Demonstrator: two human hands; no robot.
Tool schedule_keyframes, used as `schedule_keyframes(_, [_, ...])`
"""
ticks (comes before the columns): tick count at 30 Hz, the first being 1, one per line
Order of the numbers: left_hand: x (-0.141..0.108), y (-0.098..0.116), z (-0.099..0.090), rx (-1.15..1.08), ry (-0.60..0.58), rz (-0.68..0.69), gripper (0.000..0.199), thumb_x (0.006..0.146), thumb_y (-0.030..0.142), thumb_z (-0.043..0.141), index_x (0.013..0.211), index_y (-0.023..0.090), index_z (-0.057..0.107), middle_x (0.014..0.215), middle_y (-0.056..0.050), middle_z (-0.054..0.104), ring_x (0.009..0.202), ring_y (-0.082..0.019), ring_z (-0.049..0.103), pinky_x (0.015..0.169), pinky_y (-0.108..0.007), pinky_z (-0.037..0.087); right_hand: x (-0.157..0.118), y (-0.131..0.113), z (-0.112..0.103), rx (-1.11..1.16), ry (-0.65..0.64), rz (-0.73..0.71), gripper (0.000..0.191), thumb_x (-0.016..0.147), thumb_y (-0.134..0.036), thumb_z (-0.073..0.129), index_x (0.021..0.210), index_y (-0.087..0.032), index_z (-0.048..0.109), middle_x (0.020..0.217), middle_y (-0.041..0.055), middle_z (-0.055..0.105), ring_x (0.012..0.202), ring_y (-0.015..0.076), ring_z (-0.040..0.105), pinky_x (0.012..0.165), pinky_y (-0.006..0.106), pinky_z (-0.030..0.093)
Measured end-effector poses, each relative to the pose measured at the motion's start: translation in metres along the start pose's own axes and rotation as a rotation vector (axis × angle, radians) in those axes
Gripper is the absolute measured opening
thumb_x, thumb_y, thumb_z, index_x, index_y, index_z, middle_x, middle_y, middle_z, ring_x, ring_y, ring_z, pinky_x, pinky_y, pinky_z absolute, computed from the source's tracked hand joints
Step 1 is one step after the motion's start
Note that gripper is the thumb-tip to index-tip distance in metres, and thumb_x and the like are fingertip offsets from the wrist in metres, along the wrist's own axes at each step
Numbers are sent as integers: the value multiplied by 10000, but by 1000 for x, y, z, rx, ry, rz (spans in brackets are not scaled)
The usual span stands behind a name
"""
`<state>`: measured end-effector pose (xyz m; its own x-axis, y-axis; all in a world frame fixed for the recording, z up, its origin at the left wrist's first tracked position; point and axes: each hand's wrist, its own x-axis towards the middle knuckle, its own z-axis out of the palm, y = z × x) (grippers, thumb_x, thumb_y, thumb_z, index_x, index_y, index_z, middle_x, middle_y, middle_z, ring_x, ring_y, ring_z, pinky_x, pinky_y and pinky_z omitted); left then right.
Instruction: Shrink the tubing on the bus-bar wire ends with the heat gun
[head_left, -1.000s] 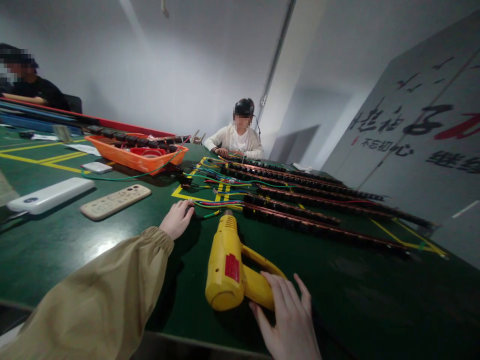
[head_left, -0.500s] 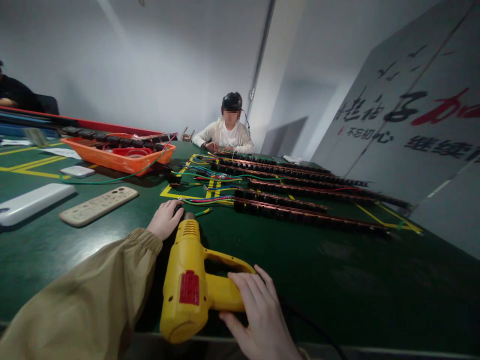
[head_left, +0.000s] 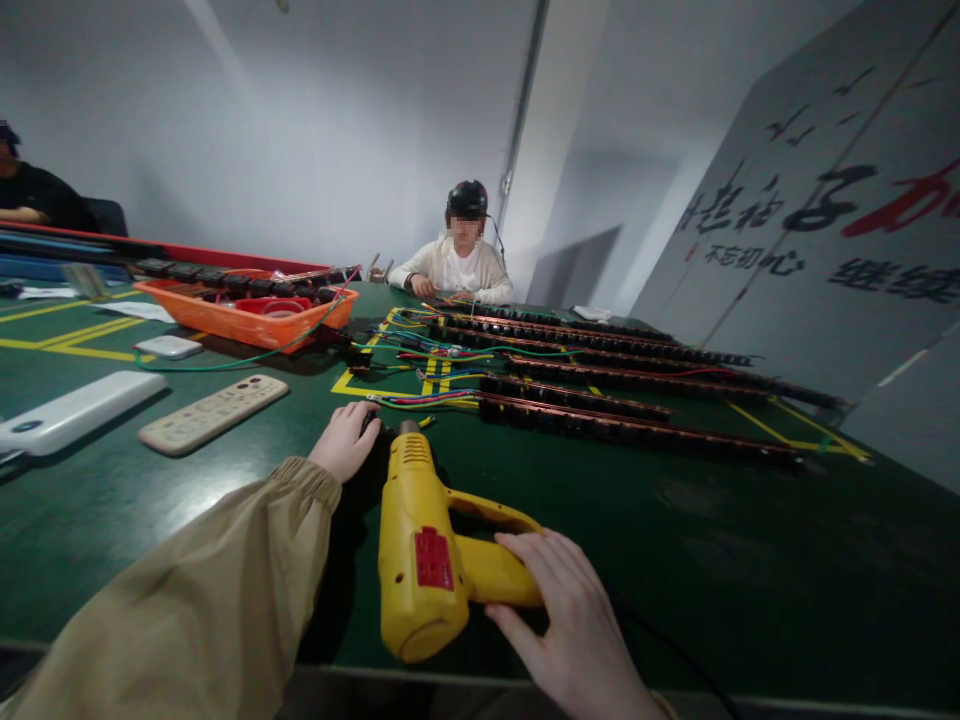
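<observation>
A yellow heat gun (head_left: 415, 510) with a red label lies across the near part of the view, its metal nozzle pointing away. My right hand (head_left: 574, 615) is closed on its handle, fingers on top and thumb below. To the left of the nozzle, my left hand (head_left: 345, 440) pinches a small black piece (head_left: 370, 420) whose kind I cannot make out. Just beyond the nozzle shows the end of a green-yellow wire (head_left: 427, 422); its other end is hidden. Long black strips with copper-coloured bars (head_left: 600, 425) and coloured leads lie farther back.
On the left are a beige remote control (head_left: 214, 415), a white oblong device (head_left: 82, 412) and a small white box (head_left: 169, 347). An orange basket (head_left: 277, 330) holds parts behind them. A co-worker (head_left: 461, 260) sits across the green table (head_left: 675, 590). The gun's dark cord runs toward the near edge.
My right hand has moved the heat gun to the right, away from my left hand. The view has shifted slightly. My left hand keeps its pinch.
</observation>
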<state>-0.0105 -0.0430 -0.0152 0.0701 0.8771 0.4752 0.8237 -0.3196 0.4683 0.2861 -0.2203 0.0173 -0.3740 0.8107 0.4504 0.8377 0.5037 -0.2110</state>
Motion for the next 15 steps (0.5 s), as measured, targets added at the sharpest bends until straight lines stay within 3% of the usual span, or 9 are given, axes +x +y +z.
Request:
schedule_keyframes(6, [-4,0,3,-37,60,-13,344,858,349,359,1095,165,528,1127,-109,566,1077,-254,475,980,-442,363,-1,17,3,-112,68,74,394,803,-359,587,1165,-220,517,1096,51,625,1034,235,567,985,461,378])
schedule_keyframes(15, [-19,4,-6,-20,-23,101,361,891,391,351,1137,188,520,1172,-94,536,1134,-240,435,1015,-439,344,-1,19,8,-151,104,41,369,823,-354,546,1159,-206,504,1075,62,625,1018,234,576,1002,489,332])
